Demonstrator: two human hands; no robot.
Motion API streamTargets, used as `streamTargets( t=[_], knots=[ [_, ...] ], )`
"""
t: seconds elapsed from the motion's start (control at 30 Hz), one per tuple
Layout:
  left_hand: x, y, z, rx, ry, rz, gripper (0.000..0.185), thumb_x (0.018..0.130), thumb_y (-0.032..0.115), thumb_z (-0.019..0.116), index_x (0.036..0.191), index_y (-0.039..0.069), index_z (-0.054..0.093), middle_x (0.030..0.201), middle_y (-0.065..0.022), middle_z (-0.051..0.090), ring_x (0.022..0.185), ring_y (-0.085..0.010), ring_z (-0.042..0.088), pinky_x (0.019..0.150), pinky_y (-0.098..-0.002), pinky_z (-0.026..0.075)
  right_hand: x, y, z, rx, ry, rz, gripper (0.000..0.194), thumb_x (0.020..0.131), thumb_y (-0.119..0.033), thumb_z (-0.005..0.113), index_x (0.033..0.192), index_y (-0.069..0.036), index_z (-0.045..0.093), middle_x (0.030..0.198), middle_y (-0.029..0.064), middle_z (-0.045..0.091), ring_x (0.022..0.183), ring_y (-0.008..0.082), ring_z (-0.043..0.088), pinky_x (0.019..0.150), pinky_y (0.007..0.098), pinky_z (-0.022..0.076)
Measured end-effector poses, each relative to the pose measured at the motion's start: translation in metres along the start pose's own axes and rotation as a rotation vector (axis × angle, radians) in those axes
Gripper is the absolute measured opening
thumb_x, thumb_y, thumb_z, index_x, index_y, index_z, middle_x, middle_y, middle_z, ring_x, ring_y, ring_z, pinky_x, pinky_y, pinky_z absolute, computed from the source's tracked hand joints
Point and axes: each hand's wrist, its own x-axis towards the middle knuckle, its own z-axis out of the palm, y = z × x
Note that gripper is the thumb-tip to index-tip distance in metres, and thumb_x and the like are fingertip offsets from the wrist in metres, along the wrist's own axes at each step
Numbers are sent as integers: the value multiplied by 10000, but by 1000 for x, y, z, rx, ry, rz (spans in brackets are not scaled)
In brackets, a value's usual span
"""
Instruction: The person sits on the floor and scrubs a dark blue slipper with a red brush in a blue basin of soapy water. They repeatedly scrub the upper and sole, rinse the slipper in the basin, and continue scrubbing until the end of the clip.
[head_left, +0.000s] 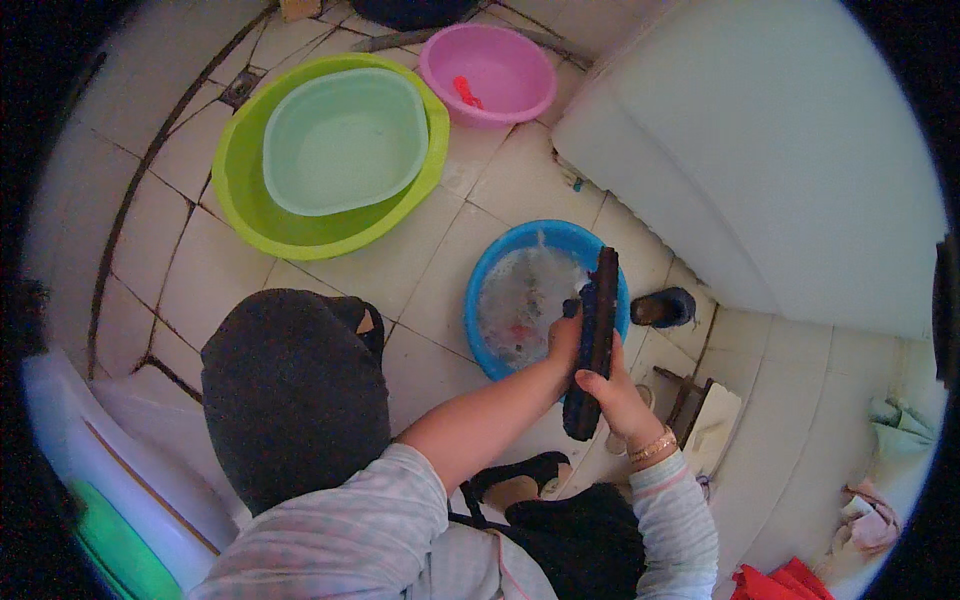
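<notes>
My right hand grips a long, narrow dark object, brown along one side and near black along the other, its thumb across the lower part. It is held tilted above the right side of a blue plastic basin. Sudsy, cloudy water fills the basin, with a blurred reddish patch in it. My left hand is against the left side of the dark object, over the water. A small dark thing shows at its fingers, which are mostly hidden.
A pale green basin sits inside a larger lime-green tub. Beyond is a pink basin with a small red item inside. A dark shoe and a small stool are at right, near a large white panel.
</notes>
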Motion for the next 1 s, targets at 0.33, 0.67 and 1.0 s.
streamTargets(
  t=[0.33, 0.67, 1.0],
  knots=[
    [18, 0, -4, 310, 101, 282, 369, 995, 325, 552, 1191, 17, 600, 1064, -217, 686, 972, -377, 671, 828, -481, 506, 22, 25, -30, 297, 12, 33, 894, 876, -251, 693, 1585, -99, 170, 1400, 74, 478, 1224, 211, 500, 1029, 343, 428],
    [81, -17, -101, 514, 14, 174, 323, 958, 214, 590, 1223, 29, 601, 1156, -141, 648, 1026, -296, 633, 949, -428, 496, 135, 132, -25, -540, 303, -210, 1168, 704, -294, 864, 1615, -179, 142, 1400, 229, 481, 1269, 411, 490, 1078, 487, 412],
    [116, -49, -106, 760, 276, 219, 617, 855, 377, 766, 1285, -6, 545, 1284, -215, 601, 1189, -379, 579, 1002, -454, 466, 182, 163, 1, -1100, 392, -73, 1192, 670, -530, 853, 1607, -393, 128, 1549, 222, 341, 1385, 449, 372, 993, 647, 385]
  ],
)
